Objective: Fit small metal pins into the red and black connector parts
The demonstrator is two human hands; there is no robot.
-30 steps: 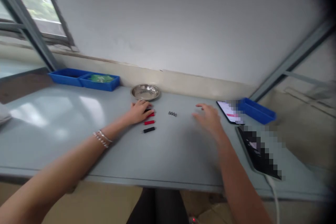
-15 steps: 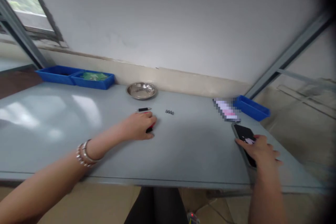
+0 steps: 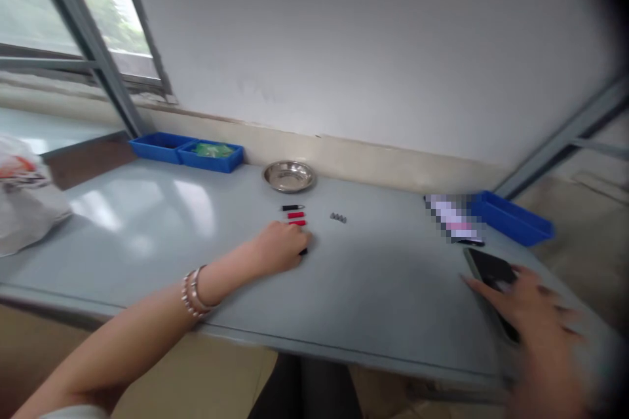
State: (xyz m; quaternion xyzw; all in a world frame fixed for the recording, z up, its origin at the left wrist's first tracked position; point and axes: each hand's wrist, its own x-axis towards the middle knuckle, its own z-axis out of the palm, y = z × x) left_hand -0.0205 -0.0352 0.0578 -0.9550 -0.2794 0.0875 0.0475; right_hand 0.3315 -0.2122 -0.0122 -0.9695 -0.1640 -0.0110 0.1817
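Tabletop: blue bin (image 3: 210,156) holds green bits (image 3: 212,150).

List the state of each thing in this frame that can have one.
left hand: curled over a small black piece
right hand: blurred, on the dark phone
steel bowl: upright, looks empty
blue tray: holds green items

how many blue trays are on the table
3: two blue trays side by side at the far left by the window, one at the far right edge.
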